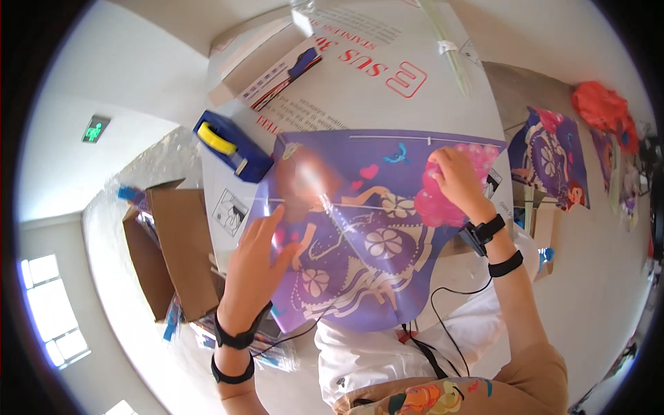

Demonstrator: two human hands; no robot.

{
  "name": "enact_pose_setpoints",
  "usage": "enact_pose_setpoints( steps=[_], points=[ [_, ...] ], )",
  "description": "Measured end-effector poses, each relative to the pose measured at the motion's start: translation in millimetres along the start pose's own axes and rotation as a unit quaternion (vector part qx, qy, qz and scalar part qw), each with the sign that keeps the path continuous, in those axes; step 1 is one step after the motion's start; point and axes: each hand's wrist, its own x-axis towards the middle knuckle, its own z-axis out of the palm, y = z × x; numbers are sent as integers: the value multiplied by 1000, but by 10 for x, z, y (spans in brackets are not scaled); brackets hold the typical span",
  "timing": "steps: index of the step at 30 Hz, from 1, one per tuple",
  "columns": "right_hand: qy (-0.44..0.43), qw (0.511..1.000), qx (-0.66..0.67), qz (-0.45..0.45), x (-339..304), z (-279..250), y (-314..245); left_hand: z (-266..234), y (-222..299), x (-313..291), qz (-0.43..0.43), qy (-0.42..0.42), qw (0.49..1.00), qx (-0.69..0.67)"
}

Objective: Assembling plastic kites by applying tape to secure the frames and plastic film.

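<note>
A glossy purple plastic sheet (pixel 360 235), printed with a cartoon figure in a long dress and pink shapes, spreads over the front of the table and hangs toward my lap. My left hand (pixel 259 252) lies at its left edge, fingers stretched and apart. Over the pink print near the upper right corner is my right hand (pixel 453 180), its fingers curled in and pinched; what they hold, if anything, is hidden. Two thin white lines cross the sheet, one along its top edge. Just beyond its upper left corner stands a blue tape dispenser (pixel 235 146) with a yellow roll core.
The table has a printed white covering (pixel 332 76). On it are an open carton (pixel 266 66) and a bundle of thin pale sticks (pixel 446 52). A cardboard box (pixel 183 242) stands at left. Similar printed sheets (pixel 553 159) and a red plastic bag (pixel 602 107) are at right.
</note>
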Motion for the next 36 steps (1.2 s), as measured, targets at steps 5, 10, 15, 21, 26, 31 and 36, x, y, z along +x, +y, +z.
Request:
enact_pose_setpoints(
  steps=[5,10,15,21,26,31,36],
  points=[
    [-2,999,-31,-34,-17,-12,-75,20,117,-927,-109,2,992,-64],
    [-10,999,-45,-20,21,69,-66,178,387,-1806,-208,-24,963,-169],
    [-3,998,-62,-11,2,59,-20,7,655,-2412,-246,-173,949,-93],
    [10,998,-62,-23,-23,181,6,-864,649,-2614,-295,-507,792,-170],
    [17,997,-71,-30,-97,87,-5,-1776,908,-2991,-172,-241,948,-115],
    [64,997,35,-21,-283,-214,-275,-1826,1260,-3213,-8,276,961,-25],
    [33,950,309,17,-522,-917,-1099,-2465,-428,-3077,-276,211,936,-52]
  ],
)
